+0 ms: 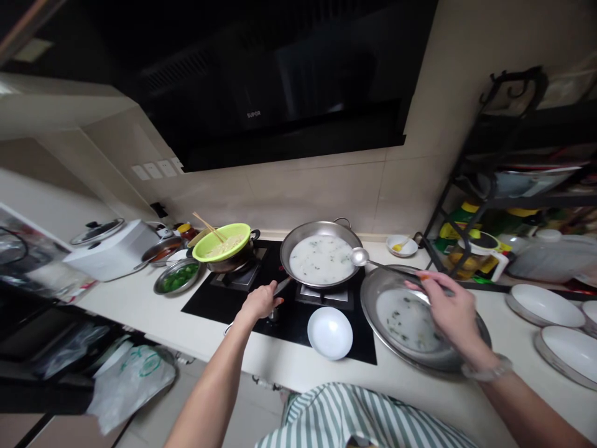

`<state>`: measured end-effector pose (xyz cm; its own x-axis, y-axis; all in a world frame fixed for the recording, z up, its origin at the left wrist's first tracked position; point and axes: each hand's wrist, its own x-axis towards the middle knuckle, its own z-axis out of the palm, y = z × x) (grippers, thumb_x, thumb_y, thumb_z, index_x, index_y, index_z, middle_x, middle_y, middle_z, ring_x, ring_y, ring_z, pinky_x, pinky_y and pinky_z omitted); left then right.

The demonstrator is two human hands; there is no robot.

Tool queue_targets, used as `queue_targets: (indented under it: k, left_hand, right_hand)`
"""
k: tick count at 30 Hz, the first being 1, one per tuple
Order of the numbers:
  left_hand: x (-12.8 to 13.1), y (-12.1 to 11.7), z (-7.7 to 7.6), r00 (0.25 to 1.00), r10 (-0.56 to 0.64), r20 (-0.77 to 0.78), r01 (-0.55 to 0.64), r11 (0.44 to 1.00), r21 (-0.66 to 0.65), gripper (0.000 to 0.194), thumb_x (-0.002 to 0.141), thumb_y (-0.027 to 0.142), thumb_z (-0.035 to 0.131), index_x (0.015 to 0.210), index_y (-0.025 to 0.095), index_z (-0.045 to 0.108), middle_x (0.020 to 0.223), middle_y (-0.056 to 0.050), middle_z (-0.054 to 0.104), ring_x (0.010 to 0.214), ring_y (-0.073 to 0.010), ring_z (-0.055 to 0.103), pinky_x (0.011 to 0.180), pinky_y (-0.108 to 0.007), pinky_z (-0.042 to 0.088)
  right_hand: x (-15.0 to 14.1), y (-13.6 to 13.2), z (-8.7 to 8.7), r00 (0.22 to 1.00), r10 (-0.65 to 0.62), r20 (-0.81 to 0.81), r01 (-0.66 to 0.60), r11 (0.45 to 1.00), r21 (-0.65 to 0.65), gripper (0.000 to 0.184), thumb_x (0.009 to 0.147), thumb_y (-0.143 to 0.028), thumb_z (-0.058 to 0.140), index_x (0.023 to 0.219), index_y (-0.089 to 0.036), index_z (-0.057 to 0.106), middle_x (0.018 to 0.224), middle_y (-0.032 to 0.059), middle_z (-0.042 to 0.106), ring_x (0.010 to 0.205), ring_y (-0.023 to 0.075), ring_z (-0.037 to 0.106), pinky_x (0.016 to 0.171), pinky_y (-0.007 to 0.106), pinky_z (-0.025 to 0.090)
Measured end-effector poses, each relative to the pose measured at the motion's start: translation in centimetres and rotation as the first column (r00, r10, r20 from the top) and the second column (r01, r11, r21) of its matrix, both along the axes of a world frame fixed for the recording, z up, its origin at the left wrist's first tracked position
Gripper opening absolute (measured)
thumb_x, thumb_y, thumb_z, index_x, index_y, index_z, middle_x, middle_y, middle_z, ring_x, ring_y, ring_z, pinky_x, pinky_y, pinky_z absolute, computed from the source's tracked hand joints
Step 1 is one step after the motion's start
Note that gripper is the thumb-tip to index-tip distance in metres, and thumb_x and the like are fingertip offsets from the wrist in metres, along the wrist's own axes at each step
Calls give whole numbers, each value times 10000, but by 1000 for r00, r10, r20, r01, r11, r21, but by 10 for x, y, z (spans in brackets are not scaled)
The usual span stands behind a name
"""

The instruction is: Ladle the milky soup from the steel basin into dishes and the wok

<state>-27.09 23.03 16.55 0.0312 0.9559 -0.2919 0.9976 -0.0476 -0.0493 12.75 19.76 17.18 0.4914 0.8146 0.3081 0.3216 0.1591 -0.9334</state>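
My left hand is closed round the long handle of the steel wok, which sits on the right burner. White milky soup with dark green bits fills much of the wok. In my right hand is a metal ladle, its bowl over the wok's right rim. Beneath that hand, a wide steel basin holds similar white soup with green bits. A white bowl rests on the front of the black cooktop, between my hands.
Left of the wok, a green basket with noodles and chopsticks sits on a pot. A steel dish of greens stands beside it. Right are a small spoon dish, white bowls and a black rack. The range hood hangs above.
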Motion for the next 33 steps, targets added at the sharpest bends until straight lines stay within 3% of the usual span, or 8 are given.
queue_targets:
  k: [4, 7, 13, 19, 25, 33]
  left_hand:
    - [0, -1, 1, 1000, 3, 21, -4, 1000, 15, 405, 854, 452, 467, 1184, 219, 462, 1012, -119, 667, 958, -289, 652, 710, -349, 491]
    - [0, -1, 1, 999, -5, 44, 4, 1000, 18, 381, 849, 450, 471, 1154, 221, 469, 997, -112, 670, 945, -291, 654, 689, -346, 490]
    - [-2, -1, -1, 999, 8, 52, -9, 1000, 14, 374, 841, 455, 482, 1139, 228, 472, 987, -108, 670, 939, -290, 655, 687, -344, 484]
    - [-1, -1, 0, 999, 6, 54, -7, 1000, 15, 353, 845, 442, 485, 1130, 233, 474, 999, -103, 673, 954, -278, 653, 682, -328, 478]
    - [-2, -1, -2, 999, -13, 42, 12, 999, 30, 381, 851, 439, 471, 1162, 219, 464, 1008, -119, 672, 952, -291, 652, 684, -347, 483]
    - [-2, 0, -2, 1000, -4, 30, 4, 1000, 17, 392, 855, 445, 475, 1176, 220, 453, 1016, -122, 665, 967, -281, 648, 706, -336, 483]
  right_hand:
    - [-30, 36, -9, 982, 187, 7, -187, 982, 15, 203, 789, -357, 536, 869, -201, 639, 789, 56, 710, 750, 233, 707, 693, 328, 534]
    - [-48, 60, -17, 967, 253, 19, -254, 966, 55, 188, 783, -344, 520, 845, -202, 626, 795, 58, 696, 740, 232, 701, 710, 345, 523]
    - [-64, 77, -28, 944, 329, -32, -327, 944, 45, 170, 741, -332, 561, 803, -203, 653, 810, 52, 690, 703, 220, 695, 678, 335, 520]
    - [-62, 75, -28, 944, 223, -244, -224, 974, 20, 159, 697, -337, 623, 746, -190, 656, 720, 30, 665, 652, 200, 679, 655, 341, 556]
    - [-52, 73, -20, 862, 127, -491, -125, 991, 38, 215, 609, -345, 717, 601, -172, 588, 699, 21, 615, 640, 145, 623, 636, 341, 604]
    - [-41, 58, -11, 796, 135, -591, -130, 990, 52, 250, 529, -294, 798, 568, -150, 598, 696, 33, 621, 662, 140, 621, 644, 321, 615]
